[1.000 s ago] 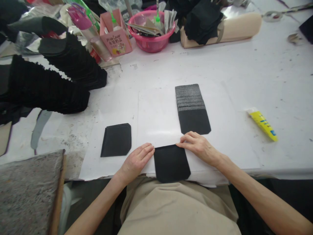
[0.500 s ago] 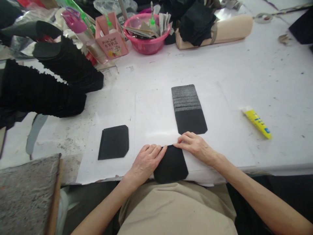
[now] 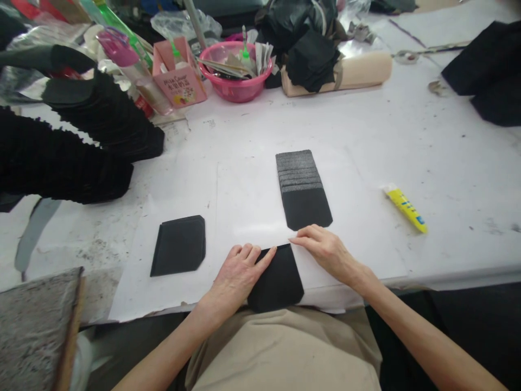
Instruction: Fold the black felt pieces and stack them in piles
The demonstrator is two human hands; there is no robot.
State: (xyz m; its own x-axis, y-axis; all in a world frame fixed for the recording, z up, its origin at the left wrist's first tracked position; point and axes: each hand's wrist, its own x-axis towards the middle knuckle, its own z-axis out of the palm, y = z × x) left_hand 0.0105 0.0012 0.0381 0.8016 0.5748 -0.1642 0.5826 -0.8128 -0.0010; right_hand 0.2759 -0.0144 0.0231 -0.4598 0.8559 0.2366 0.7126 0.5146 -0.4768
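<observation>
A black panel [image 3: 277, 282] with cut corners, perhaps leather or fabric, lies at the table's front edge with a narrow folded strip along its top. My left hand [image 3: 239, 271] rests on its left side, fingers stretched out, thumb along the folded edge. At the panel's top right corner is my right hand [image 3: 323, 251], its fingers curled and pressed together; anything between them is hidden. Just beyond it lies an overlapping row of black pieces [image 3: 307, 209] with grey fuzzy strips showing. Further left sits a similar black panel or small stack [image 3: 179, 247].
A yellow tube [image 3: 406, 209] lies on the right of the white-covered table [image 3: 244, 136]. Tall stacks of black pieces [image 3: 106, 114] lean at the left. Along the back stand a pink box [image 3: 179, 79], a pink basin [image 3: 236, 81] and a beige roll [image 3: 362, 70]. More black material [image 3: 484, 65] lies far right.
My right hand has shifted slightly off the panel's folded edge to just past its corner, uncovering that end. My left hand stays on the panel. The whole view has shifted a little.
</observation>
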